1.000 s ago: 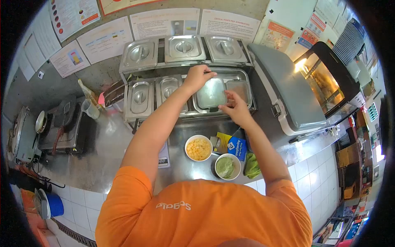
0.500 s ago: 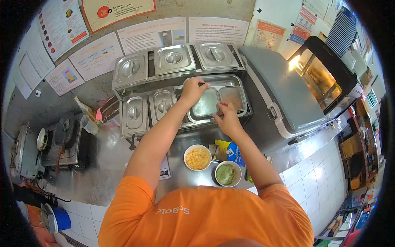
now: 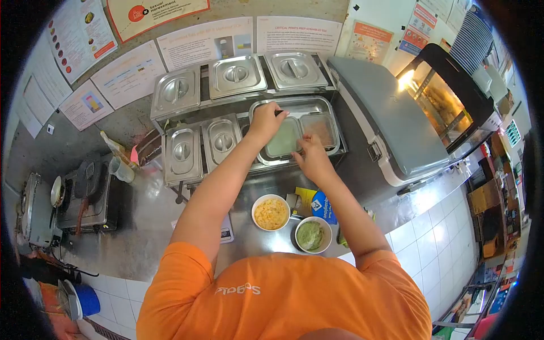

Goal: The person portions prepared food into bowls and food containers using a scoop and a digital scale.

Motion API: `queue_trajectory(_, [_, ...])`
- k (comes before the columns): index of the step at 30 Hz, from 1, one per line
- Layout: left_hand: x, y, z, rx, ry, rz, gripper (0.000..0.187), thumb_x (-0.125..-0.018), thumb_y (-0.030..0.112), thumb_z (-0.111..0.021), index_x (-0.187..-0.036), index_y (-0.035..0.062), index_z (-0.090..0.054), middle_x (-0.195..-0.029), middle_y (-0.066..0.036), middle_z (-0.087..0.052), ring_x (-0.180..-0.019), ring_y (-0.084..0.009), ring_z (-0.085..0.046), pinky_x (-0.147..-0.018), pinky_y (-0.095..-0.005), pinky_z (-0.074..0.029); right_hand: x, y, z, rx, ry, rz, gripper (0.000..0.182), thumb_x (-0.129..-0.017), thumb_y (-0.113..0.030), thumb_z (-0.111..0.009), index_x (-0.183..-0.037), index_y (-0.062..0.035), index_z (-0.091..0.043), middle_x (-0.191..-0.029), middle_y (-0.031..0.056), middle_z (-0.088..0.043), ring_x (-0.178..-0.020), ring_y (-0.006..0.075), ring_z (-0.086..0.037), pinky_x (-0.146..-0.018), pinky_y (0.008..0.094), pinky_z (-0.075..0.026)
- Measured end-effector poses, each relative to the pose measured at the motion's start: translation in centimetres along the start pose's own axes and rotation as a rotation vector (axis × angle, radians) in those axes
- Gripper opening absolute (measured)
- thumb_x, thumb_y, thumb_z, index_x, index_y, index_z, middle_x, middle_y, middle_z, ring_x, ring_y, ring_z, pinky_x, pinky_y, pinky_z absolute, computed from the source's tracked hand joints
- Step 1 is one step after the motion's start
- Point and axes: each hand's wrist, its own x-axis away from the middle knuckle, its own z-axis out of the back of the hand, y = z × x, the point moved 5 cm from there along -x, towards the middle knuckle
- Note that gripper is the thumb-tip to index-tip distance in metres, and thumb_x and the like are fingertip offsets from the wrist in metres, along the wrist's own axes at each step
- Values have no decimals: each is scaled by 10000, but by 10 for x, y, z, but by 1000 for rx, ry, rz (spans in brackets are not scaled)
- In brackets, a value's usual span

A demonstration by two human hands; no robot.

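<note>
Item 1: my left hand (image 3: pixel 266 120), fingers curled onto the far-left edge of a flat steel lid (image 3: pixel 283 137), pinching it. Item 2: my right hand (image 3: pixel 310 158), fingertips closed on the lid's near-right corner. The lid lies over the left half of the open steel pan (image 3: pixel 294 105) in the front row of the prep station; the pan's right half shows a brownish filling (image 3: pixel 321 127), too blurred for me to name.

Item 3: two lidded front pans (image 3: pixel 200 148) to the left of the open one, and three lidded rear pans (image 3: pixel 235 75) behind.

Item 4: white bowl of yellow shredded food (image 3: pixel 271 212) on the counter near me; just beside it, a white bowl of green paste (image 3: pixel 310 234).

Item 5: blue and yellow packet (image 3: pixel 318 204) behind the green bowl, under my right forearm.

Item 6: closed grey press (image 3: pixel 391 116) to the right; lit warming cabinet (image 3: pixel 439 105) beyond it.
</note>
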Motion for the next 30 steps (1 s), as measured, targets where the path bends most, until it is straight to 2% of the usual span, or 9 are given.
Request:
queue_trajectory(4, [5, 4, 1, -49, 1, 21, 296, -767, 269, -660, -862, -3, -595, -858, -198, -621, -828, -353, -590, -738, -410, -455, -11, -20, 15, 164, -88, 58, 579, -635, -152, -769, -1147, -5, -542, -1205, 194, -452, -1088, 336, -483, -902, 412, -414])
queue_trajectory(6, [6, -2, -1, -94, 43, -5, 326, -811, 269, -619, -994, 5, -565, -956, -195, -601, -892, -345, -580, -779, -395, -454, -25, -32, 12, 315, -175, 221, 868, -542, -222, -820, -1297, -82, -416, -1307, 170, -396, -1209, 346, -374, -990, 454, -325])
queue_trajectory(7, [5, -6, -1, -94, 33, 7, 326, -811, 269, -619, -994, 5, -565, -956, -195, -601, -892, -345, -580, -779, -395, -454, -34, -31, 10, 308, -187, 213, 868, -542, -222, -820, -1297, -82, -416, -1307, 170, -396, -1209, 346, -374, -990, 454, -325])
queue_trajectory(9, [5, -12, 14, -7, 246, -44, 292, -840, 240, -581, -1014, 7, -552, -980, -195, -583, -885, -362, -565, -785, -412, -448, -51, -32, 1, 324, -312, 365, 1081, -477, -264, -846, -1381, -115, -272, -1374, 157, -337, -1268, 353, -302, -1028, 470, -277])
queue_trajectory(11, [19, -15, 28, -49, 325, -102, 255, -865, 187, -539, -1047, 8, -536, -973, -180, -570, -866, -321, -566, -771, -390, -446, -61, -34, -1, 362, -419, 395, 1111, -463, -271, -850, -1388, -115, -254, -1384, 171, -319, -1275, 357, -296, -1034, 462, -272])
queue_trajectory(14, [56, 4, 47, 149, 139, 66, 251, -880, 129, -510, -1098, 6, -519, -942, -108, -566, -786, -159, -537, -722, -283, -441, -75, -24, -16, 338, -532, 523, 1147, -452, -296, -849, -1396, -106, -227, -1381, 204, -313, -1271, 367, -305, -1037, 463, -271])
queue_trajectory(17, [87, 13, 58, 251, 96, 39, 260, -848, 133, -547, -1073, 8, -512, -930, -137, -565, -724, -216, -554, -678, -322, -449, -76, -24, -21, 279, -551, 601, 1148, -432, -278, -854, -1393, -115, -246, -1377, 228, -296, -1257, 383, -316, -1037, 444, -272])
queue_trajectory(22, [111, 4, 77, 349, 37, 167, 264, -887, 170, -548, -1092, 5, -537, -919, -36, -584, -746, -84, -508, -675, -227, -432, -73, -31, -14, 331, -580, 501, 1128, -427, -279, -856, -1386, -194, -269, -1321, 243, -338, -1221, 402, -343, -1026, 446, -286])
queue_trajectory(30, [123, -9, 67, 514, 15, 325, 289, -869, 180, -576, -1103, 15, -542, -896, -51, -599, -633, -79, -488, -579, -212, -417, -72, -41, -6, 339, -565, 487, 1099, -424, -276, -858, -1371, -232, -302, -1292, 215, -345, -1193, 397, -351, -994, 466, -305])
